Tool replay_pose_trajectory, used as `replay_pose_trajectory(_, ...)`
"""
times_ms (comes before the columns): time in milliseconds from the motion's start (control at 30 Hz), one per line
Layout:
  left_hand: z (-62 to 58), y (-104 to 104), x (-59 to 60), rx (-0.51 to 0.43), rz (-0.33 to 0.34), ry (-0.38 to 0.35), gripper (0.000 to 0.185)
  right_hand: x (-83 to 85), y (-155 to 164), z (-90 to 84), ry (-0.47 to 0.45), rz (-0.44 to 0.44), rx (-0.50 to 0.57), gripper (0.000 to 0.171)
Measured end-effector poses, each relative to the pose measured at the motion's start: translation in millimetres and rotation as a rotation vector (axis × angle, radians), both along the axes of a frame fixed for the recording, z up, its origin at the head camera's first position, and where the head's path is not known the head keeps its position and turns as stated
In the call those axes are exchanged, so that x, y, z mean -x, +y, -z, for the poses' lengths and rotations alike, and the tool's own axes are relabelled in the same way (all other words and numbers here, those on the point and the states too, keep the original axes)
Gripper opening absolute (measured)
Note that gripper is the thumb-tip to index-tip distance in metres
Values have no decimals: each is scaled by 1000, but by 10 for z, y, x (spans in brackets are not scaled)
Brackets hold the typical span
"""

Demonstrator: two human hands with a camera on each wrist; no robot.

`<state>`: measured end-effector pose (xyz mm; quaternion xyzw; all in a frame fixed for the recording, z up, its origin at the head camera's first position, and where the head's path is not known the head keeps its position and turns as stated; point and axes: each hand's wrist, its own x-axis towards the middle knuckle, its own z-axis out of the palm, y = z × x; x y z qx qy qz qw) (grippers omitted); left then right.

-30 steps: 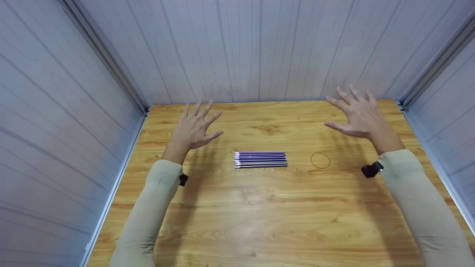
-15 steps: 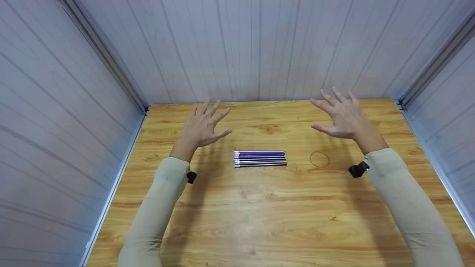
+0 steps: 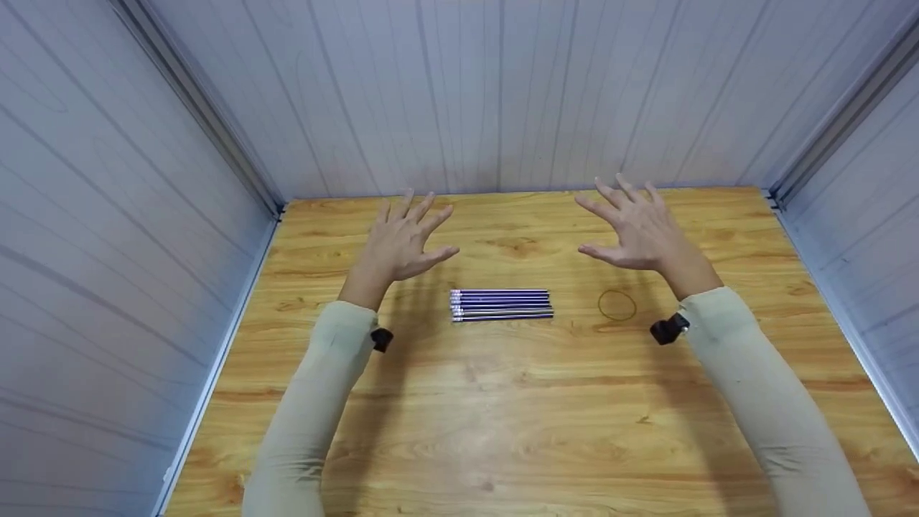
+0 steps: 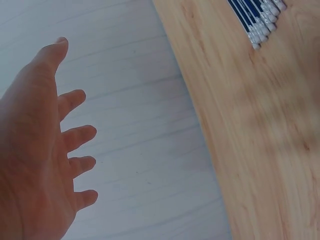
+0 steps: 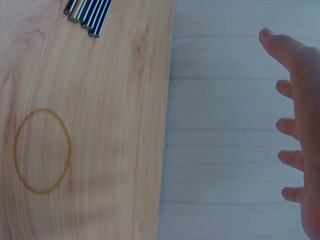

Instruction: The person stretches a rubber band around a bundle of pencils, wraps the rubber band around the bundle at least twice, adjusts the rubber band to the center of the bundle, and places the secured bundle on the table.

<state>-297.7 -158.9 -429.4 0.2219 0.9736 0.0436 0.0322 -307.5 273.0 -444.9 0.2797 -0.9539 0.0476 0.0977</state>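
Observation:
Several dark purple-blue pencils lie side by side in a flat row on the table, their eraser ends to the left. To their right lies a thin yellow rubber band, spread as a loop; it shows whole in the right wrist view. My left hand is held above the table, up and left of the pencils, fingers spread and holding nothing. My right hand hovers beyond the rubber band, fingers likewise spread, with nothing in it. Both hands are apart from the pencils and the band.
The wood-grain table is bounded by a pale panel wall at the back and by further panels at the left and right. A small black camera sits at the right wrist, another at the left.
Both hands have moved inward, the left one to the right and the right one to the left, fingers still spread. The pencils and rubber band lie as before.

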Motion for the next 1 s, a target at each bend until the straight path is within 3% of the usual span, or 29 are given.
replay_pose_trajectory(467,-3,130,-47,-53,-7,-66,84,-25,-287,79,-45,-44,41,87)
replay_pose_trajectory(833,92,290,-63,-96,21,-74,85,-74,-450,188,-141,-52,105,96)
replay_pose_trajectory(1000,187,324,-60,-130,27,-64,87,-82,-494,263,-220,-60,152,101)
